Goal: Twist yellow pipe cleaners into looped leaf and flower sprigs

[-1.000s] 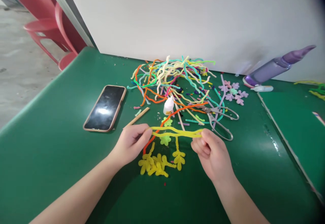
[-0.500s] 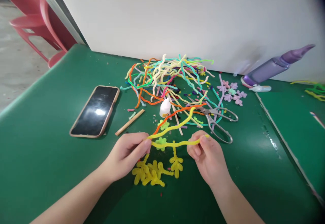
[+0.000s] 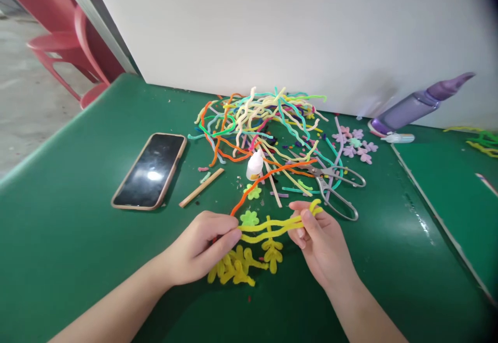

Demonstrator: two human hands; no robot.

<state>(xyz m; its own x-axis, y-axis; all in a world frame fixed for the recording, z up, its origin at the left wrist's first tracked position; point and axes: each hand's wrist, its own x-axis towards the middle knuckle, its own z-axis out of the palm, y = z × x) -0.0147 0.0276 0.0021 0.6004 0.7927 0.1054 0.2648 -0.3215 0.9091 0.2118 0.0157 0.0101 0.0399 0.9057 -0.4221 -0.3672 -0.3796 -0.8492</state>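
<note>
A folded yellow pipe cleaner (image 3: 272, 227) is stretched between my hands above the green table (image 3: 78, 239). My left hand (image 3: 204, 244) pinches its left end, fingers closed. My right hand (image 3: 321, 242) pinches the right end, where a small yellow loop sticks up past the fingers. Under the strands lie yellow pipe-cleaner flower shapes (image 3: 241, 268) and a light green flower (image 3: 249, 218). An orange pipe cleaner (image 3: 268, 177) runs from beside my left hand up toward the scissors (image 3: 334, 184).
A heap of coloured pipe cleaners (image 3: 260, 117) lies at the back by the white wall. Around it are a small white glue bottle (image 3: 254, 165), a wooden stick (image 3: 201, 188), a phone (image 3: 150, 170), pink and lilac flower shapes (image 3: 354, 143), a purple bottle (image 3: 416, 105). Red chairs (image 3: 70, 52) stand far left.
My hands have come closer together and lower. The yellow pipe cleaner's free end, which stuck up toward the scissors, is now folded along the other strand with a small loop at my right hand.
</note>
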